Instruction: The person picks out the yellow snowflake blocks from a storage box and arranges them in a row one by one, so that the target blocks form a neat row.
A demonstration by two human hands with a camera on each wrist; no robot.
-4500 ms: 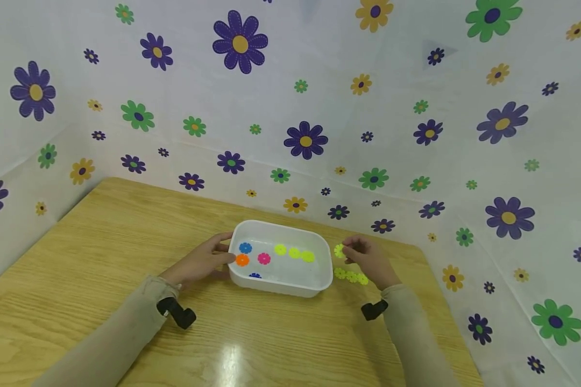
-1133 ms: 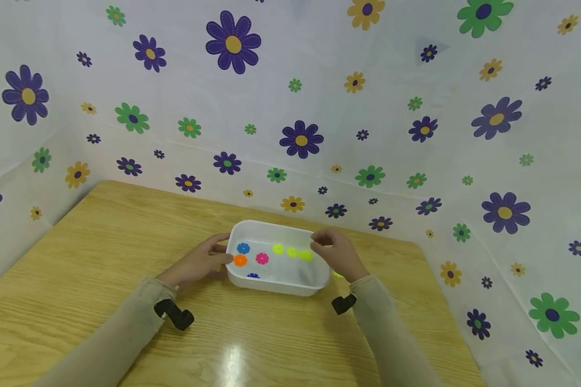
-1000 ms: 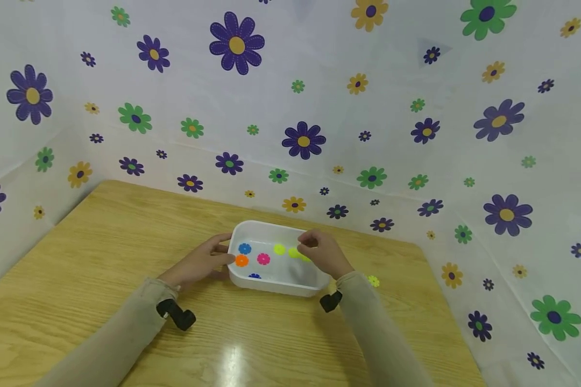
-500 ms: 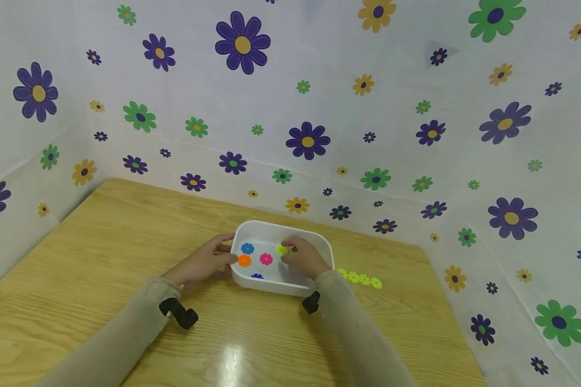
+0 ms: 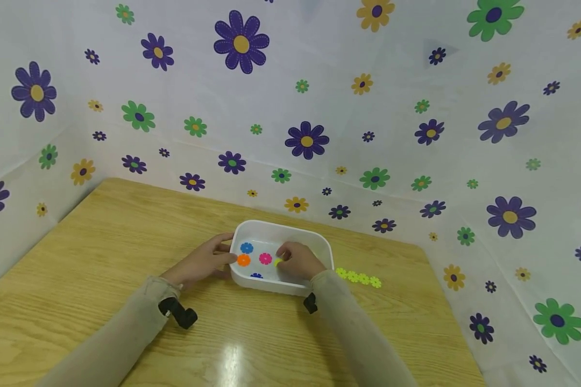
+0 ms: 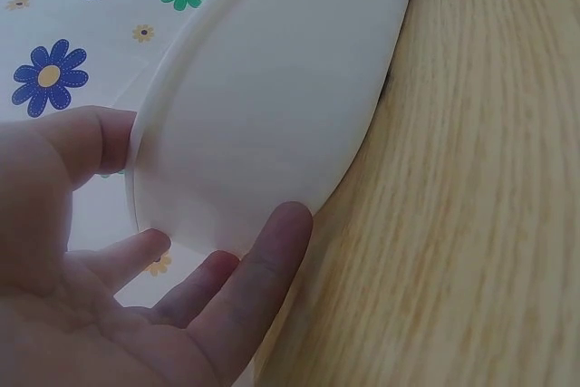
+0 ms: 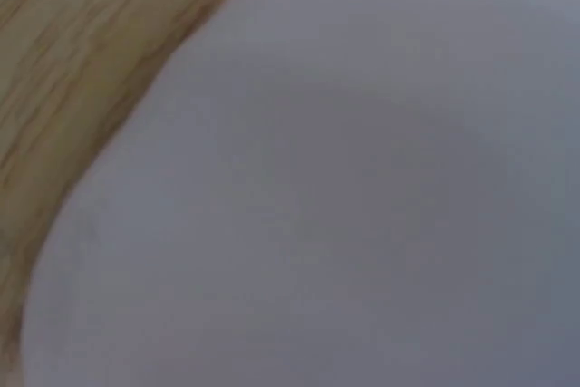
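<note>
In the head view, a white plastic tray (image 5: 282,288) sits on the table, and my left hand (image 5: 204,262) holds its left end. The left wrist view has the left thumb at the tray's rim and the fingers against its outer wall. Inside the tray, my right hand (image 5: 300,262) pinches a yellow flower-shaped disc (image 5: 278,262), mostly covered by the fingers. Left of it lie a pink disc (image 5: 265,258), an orange disc (image 5: 243,260), a light blue disc (image 5: 246,248) and a dark blue disc (image 5: 256,276). The right hand hides the tray's right part. Only blurred white surface fills most of the right wrist view.
Several yellow discs (image 5: 358,277) lie in a row on the wooden table (image 5: 126,236), right of the tray. A white cloth with printed flowers (image 5: 252,107) hangs behind the table and along both sides.
The right hand has moved left from beside the tray into it, and a yellow disc there has shifted towards the front. The table's yellow row has grown by one. The left hand stays put.
</note>
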